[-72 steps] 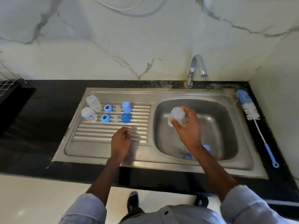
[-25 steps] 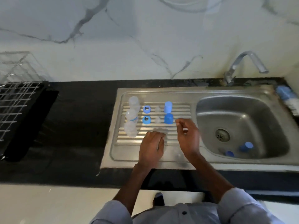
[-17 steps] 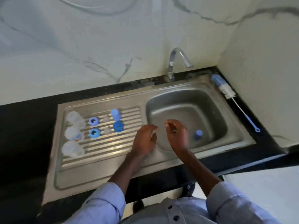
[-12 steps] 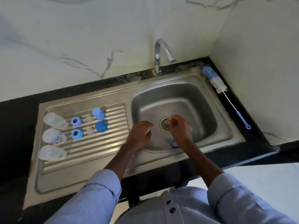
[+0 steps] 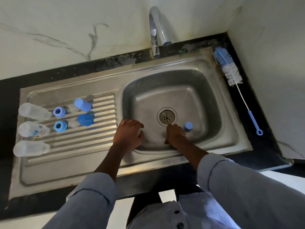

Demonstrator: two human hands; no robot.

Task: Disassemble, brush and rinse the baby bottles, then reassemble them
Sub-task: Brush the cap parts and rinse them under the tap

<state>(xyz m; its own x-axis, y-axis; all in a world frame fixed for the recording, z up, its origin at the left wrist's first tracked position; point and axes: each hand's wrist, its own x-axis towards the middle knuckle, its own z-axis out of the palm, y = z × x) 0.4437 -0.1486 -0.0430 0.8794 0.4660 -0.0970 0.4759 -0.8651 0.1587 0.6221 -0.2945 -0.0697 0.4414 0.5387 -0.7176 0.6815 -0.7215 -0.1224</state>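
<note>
- Left hand (image 5: 127,133): fingers curled over a pale part, identity unclear.
- Right hand (image 5: 175,133): fingers bunched, grip cannot be told.
- Sink basin (image 5: 206,100): holds one blue cap (image 5: 188,126), right of the drain (image 5: 167,116).
- Draining board (image 5: 69,156), left: three clear bottles (image 5: 33,111); the middle bottle (image 5: 33,129) has print, unreadable.

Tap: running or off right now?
Off, as far as it shows. No stream falls from the tap spout, and the sink basin around the drain holds no pooled water.
</note>
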